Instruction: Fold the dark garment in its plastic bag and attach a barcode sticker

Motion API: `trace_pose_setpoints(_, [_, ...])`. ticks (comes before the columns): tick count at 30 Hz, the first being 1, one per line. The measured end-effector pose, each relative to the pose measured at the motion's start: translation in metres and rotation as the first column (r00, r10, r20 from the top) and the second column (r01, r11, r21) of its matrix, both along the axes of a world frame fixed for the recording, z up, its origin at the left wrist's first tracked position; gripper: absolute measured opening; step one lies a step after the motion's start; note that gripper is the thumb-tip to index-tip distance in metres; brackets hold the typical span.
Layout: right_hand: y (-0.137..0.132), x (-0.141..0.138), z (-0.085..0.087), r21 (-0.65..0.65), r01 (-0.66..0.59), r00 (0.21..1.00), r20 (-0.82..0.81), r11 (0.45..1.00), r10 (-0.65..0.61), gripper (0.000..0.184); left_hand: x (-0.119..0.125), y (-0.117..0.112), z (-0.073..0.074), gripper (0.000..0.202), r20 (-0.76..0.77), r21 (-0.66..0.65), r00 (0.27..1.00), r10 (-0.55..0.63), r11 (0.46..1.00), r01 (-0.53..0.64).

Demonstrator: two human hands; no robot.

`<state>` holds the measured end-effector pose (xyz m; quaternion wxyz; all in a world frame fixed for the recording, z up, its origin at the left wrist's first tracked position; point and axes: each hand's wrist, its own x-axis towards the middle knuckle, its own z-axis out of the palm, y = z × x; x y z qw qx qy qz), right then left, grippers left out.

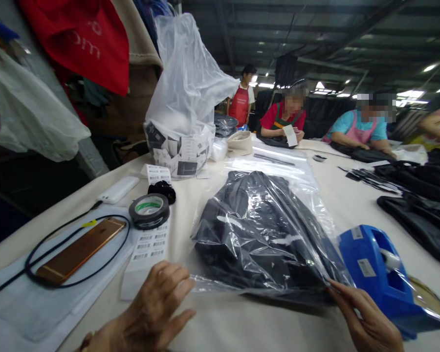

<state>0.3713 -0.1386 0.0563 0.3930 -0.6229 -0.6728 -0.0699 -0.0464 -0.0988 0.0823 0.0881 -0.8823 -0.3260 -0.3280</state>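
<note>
A clear plastic bag (238,230) with a folded black item, possibly a backpack, inside lies in front of me on the cream table. My right hand (366,313) pinches the bag's near right corner between thumb and fingers. Beside the near left corner is my left hand (161,303), slightly blurred, with its thumb apart from the loosely bent fingers and nothing seen in it. Whether its fingertips touch the plastic, I cannot tell.
Left are barcode label sheets (150,247), a black tape roll (149,211), a phone (82,249) with a cable and a white power bank (119,189). A blue tape dispenser (374,274) stands right. Behind sits a label-filled bag (185,142). Several people work across the table.
</note>
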Motion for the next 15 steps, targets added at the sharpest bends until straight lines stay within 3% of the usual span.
trace_pose_setpoints(3, [-0.001, -0.002, 0.004, 0.0, -0.01, 1.0, -0.018, 1.0, 0.01, 0.029, 0.026, 0.001, -0.01, 0.013, -0.015, -0.016, 1.0, -0.019, 1.0, 0.018])
trace_pose_setpoints(5, [-0.002, -0.004, 0.008, -0.022, -0.017, 0.999, -0.047, 1.0, 0.016, 0.028, 0.032, 0.013, -0.009, 0.022, -0.011, -0.145, 0.999, -0.039, 0.989, 0.037])
trace_pose_setpoints(9, [-0.003, -0.006, 0.01, -0.059, -0.011, 0.994, -0.109, 0.998, 0.004, 0.027, 0.027, 0.04, -0.005, 0.026, -0.035, -0.408, 0.999, -0.036, 0.913, 0.019])
trace_pose_setpoints(15, [-0.001, -0.007, 0.01, -0.13, -0.018, 0.981, -0.194, 0.991, -0.008, 0.026, 0.025, 0.05, -0.011, 0.032, -0.068, -0.419, 0.997, 0.024, 0.907, -0.05])
